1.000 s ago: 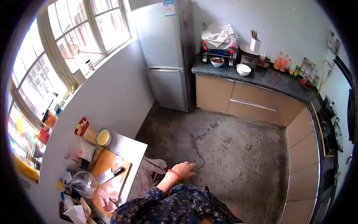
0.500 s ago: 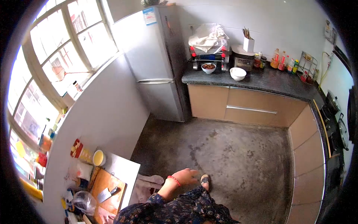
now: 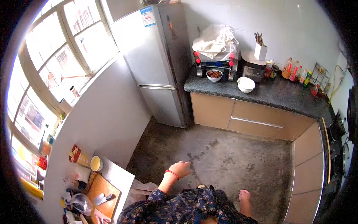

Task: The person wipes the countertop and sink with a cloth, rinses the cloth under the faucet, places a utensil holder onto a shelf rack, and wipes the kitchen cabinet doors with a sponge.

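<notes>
My left hand [image 3: 180,169], with a red beaded bracelet [image 3: 172,173] at its wrist, hangs over the floor in front of my body. Its fingers are loosely bent and a little apart, with nothing in them. My right hand [image 3: 244,195] is low on the right, fingers curled in, and no object shows in it. Neither hand touches anything. Nearest to the left hand is a small table [image 3: 125,177] with a wooden cutting board [image 3: 110,188], where a cleaver [image 3: 103,199] lies. A yellow-lined bowl [image 3: 96,163] stands at the table's back.
Ahead, a grey refrigerator [image 3: 145,56] adjoins a dark counter [image 3: 274,98]. On the counter are a bowl of dark food [image 3: 214,75], a white bowl [image 3: 246,85], a rice cooker [image 3: 253,69] and sauce bottles [image 3: 287,69]. Pots [image 3: 337,127] are at the right edge; windows line the left.
My left hand has risen slightly and its fingers are more bent. My right hand has come into view at lower right. The room has shifted slightly as the camera moved.
</notes>
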The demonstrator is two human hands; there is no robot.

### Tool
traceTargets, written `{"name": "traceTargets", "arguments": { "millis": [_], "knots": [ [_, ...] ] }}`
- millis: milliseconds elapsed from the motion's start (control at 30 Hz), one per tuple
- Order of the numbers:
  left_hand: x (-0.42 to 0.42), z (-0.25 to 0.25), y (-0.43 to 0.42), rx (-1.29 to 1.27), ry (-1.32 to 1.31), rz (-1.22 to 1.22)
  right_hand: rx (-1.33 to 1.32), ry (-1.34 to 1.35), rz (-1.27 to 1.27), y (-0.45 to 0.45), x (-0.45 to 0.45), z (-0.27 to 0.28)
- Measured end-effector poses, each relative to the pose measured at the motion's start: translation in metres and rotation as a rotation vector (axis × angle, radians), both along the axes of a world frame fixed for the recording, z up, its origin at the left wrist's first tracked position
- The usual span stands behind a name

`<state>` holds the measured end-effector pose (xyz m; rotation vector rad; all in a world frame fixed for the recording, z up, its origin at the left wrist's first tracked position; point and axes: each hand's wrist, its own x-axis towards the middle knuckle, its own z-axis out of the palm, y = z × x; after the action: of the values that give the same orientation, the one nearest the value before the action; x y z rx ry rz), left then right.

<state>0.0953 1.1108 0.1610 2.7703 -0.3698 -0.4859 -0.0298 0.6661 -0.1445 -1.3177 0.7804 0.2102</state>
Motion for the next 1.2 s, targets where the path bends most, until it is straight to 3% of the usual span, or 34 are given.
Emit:
{"name": "traceTargets", "arguments": {
  "millis": [133, 167, 233, 367, 467, 533, 633, 733, 833, 933, 1033, 1067, 1167, 1200],
  "knots": [
    [0.029, 0.008, -0.025, -0.181, -0.096, -0.033, -0.470, 0.120, 0.156, 0.001, 0.000, -0.006],
    [0.033, 0.020, -0.031, -0.160, -0.079, -0.040, -0.589, 0.180, 0.319, -0.006, -0.003, -0.013],
    [0.039, -0.005, -0.026, -0.179, -0.093, 0.065, -0.765, 0.234, 0.626, -0.025, -0.002, -0.025],
    [0.035, -0.018, -0.038, 0.016, -0.009, 0.330, -0.966, 0.209, 1.098, -0.085, 0.022, -0.041],
    [0.033, -0.053, -0.052, 0.105, 0.169, 0.300, -1.022, 0.169, 1.236, -0.131, 0.067, -0.038],
    [0.054, -0.031, -0.077, 0.013, 0.148, 0.243, -0.913, 0.200, 1.077, -0.152, 0.111, -0.027],
    [0.075, 0.012, -0.120, -0.210, -0.104, 0.306, -0.244, 0.264, 0.401, -0.167, 0.177, -0.007],
    [0.090, 0.041, -0.148, -0.183, -0.068, 0.384, 0.073, 0.237, 0.188, -0.164, 0.232, 0.016],
    [0.089, 0.025, -0.150, -0.274, -0.117, 0.366, -0.104, 0.297, 0.189, -0.127, 0.267, 0.060],
    [0.065, 0.012, -0.139, -0.197, -0.035, 0.476, -0.039, 0.296, 0.302, -0.111, 0.284, 0.046],
    [0.035, 0.003, -0.118, -0.180, 0.114, 0.615, -0.159, 0.428, 0.566, -0.094, 0.289, 0.038],
    [0.024, 0.000, -0.111, -0.156, 0.085, 0.639, -0.155, 0.397, 0.536, -0.086, 0.283, 0.030],
    [0.002, 0.001, -0.096, -0.140, 0.045, 0.769, 0.759, 0.390, 0.693, -0.140, 0.288, -0.126],
    [-0.005, -0.008, -0.088, -0.172, 0.011, 0.808, 0.313, 0.303, 0.839, -0.118, 0.285, -0.095]
  ]
}}
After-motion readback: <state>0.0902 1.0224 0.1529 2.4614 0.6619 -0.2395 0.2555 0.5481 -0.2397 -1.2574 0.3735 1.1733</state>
